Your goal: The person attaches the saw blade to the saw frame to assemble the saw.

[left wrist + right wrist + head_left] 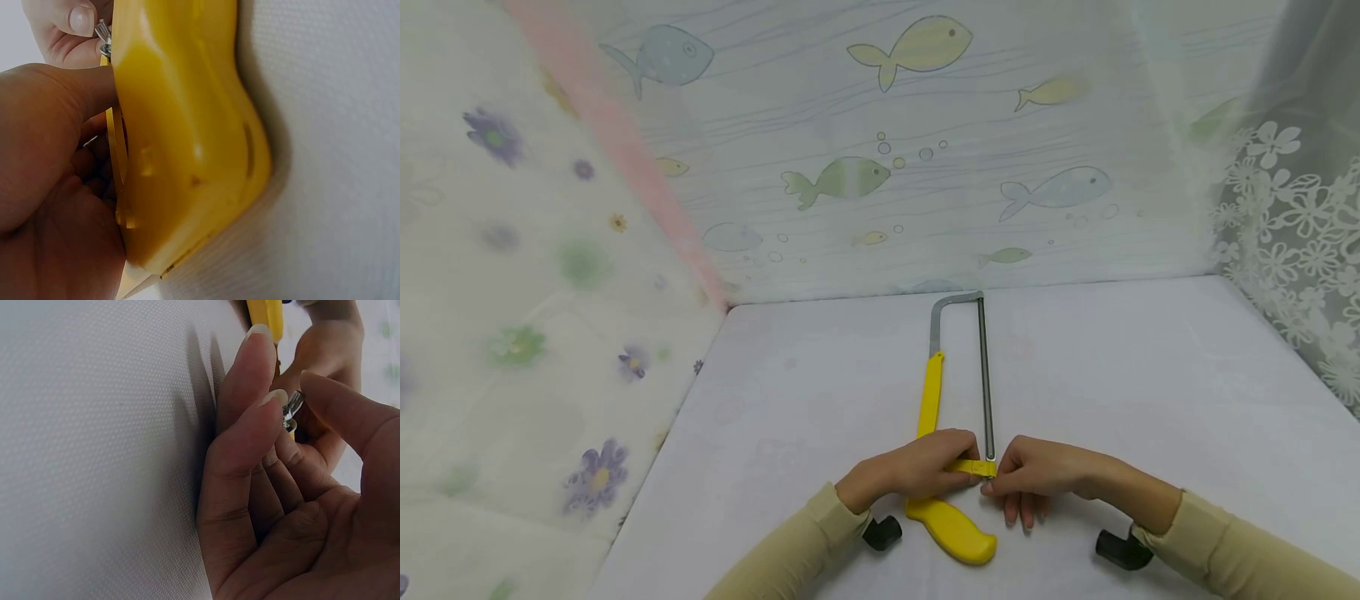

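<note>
A hacksaw [929, 396] with a yellow handle [958, 533] and a grey front frame lies on the white table, its blade [986, 375] to the right. My left hand [928, 465] grips its yellow frame near the blade's lower end; the left wrist view shows the thumb against the yellow body [181, 125]. At that same end my right hand [1048, 468] pinches a small metal wing nut [292, 407] between thumb and forefinger. The other right fingers hang loosely curled close to the tabletop. My left palm hides part of the frame.
The white-covered table [1150, 367] extends around the saw. A curtain with fish prints [850, 179] hangs behind it, a floral cloth [520, 350] on the left and lace [1311, 200] on the right. Black wrist mounts [882, 533] sit below the sleeves.
</note>
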{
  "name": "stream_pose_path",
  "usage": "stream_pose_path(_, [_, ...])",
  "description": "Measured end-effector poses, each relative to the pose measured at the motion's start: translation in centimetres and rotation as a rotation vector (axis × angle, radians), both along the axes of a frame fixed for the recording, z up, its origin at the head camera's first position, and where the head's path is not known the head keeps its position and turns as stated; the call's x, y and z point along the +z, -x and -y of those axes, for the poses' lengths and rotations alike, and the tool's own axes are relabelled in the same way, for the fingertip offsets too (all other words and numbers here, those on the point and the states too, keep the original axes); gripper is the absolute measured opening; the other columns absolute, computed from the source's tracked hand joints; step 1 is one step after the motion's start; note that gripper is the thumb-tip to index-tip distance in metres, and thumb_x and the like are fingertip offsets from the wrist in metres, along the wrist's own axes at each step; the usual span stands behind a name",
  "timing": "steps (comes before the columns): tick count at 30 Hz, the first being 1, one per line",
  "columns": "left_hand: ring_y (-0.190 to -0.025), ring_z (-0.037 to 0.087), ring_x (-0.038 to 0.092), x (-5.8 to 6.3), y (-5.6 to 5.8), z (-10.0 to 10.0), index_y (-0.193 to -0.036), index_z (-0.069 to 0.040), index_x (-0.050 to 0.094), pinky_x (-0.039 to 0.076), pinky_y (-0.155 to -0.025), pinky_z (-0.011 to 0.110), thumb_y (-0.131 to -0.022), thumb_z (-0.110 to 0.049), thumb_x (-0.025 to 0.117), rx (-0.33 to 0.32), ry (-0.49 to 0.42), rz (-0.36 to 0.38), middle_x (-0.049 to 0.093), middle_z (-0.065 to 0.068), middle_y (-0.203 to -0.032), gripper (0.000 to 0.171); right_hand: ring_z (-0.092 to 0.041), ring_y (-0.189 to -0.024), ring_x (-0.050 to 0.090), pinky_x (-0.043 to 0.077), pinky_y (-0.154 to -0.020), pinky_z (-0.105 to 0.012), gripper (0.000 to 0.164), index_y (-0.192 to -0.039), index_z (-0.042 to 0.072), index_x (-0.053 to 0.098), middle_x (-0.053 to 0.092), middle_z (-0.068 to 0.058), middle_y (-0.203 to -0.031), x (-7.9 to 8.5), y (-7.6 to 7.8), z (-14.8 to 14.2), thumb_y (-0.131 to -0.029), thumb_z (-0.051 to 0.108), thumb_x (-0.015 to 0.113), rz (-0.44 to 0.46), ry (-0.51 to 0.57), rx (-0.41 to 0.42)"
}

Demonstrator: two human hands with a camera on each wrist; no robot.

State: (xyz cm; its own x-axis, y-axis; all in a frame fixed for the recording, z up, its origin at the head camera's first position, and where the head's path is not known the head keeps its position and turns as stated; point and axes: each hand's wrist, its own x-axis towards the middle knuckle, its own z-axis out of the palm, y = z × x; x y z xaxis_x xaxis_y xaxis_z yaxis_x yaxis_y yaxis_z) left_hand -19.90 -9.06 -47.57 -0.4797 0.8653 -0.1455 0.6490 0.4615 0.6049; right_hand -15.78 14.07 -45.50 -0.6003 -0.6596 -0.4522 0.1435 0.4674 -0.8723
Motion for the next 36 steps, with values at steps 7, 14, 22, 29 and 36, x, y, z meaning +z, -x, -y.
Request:
stream_pose_path(7, [-0.087,0.004,0.050,0.06,-0.06,-0.01,-0.107,-0.014,0.058,0.042,-0.081,0.015,-0.104,-0.019,0.063,0.001,0.006,-0.010,0.056,-0.008,-0.096,0.008,-0.010,-0.052,0.063,0.043,-0.047,-0.020,0.040,-0.080,-0.003,0.074,0.072,-0.012,-0.070,0.34,-0.05,0.00,-0.099,0.032,0.068,0.003,0.002,0.009])
stream_pose_path(14, [-0.086,0.004,0.050,0.16,-0.07,0.03,-0.107,-0.014,0.058,0.042,-0.080,0.015,-0.103,-0.020,0.064,-0.002,0.002,-0.010,0.057,-0.009,-0.095,0.009,-0.010,-0.052,0.063,0.043,-0.047,-0.019,0.038,-0.080,-0.002,0.075,0.072,-0.013,-0.071,0.24,-0.01,-0.14,-0.099,0.030,0.068,0.003,-0.002,0.000])
stream_pose_path(22, [-0.085,0.003,0.049,0.08,-0.04,0.00,-0.107,-0.015,0.058,0.043,-0.079,0.015,-0.103,-0.023,0.064,0.005,0.007,0.000,0.056,-0.009,-0.093,0.011,-0.010,-0.053,0.063,0.043,-0.048,-0.020,0.030,-0.083,-0.001,0.075,0.072,-0.012,-0.072,0.08,0.12,-0.58,-0.098,0.024,0.069,-0.007,0.004,0.012])
stream_pose_path(29, [-0.084,0.003,0.049,0.12,-0.09,0.00,-0.106,-0.015,0.058,0.042,-0.078,0.015,-0.103,-0.024,0.064,0.005,0.004,-0.012,0.056,-0.009,-0.093,0.011,-0.010,-0.053,0.062,0.043,-0.047,-0.019,0.024,-0.085,-0.002,0.073,0.070,-0.009,-0.069,-0.07,0.19,-0.84,-0.098,0.017,0.068,-0.020,0.021,0.028])
stream_pose_path(36, [-0.085,0.003,0.049,0.13,-0.05,0.02,-0.107,-0.014,0.058,0.042,-0.078,0.015,-0.104,-0.024,0.063,0.001,0.000,-0.014,0.056,-0.009,-0.094,0.012,-0.010,-0.053,0.062,0.043,-0.047,-0.019,0.021,-0.086,-0.004,0.072,0.069,-0.007,-0.068,-0.09,0.15,-0.71,-0.097,0.014,0.069,-0.008,0.037,0.025])
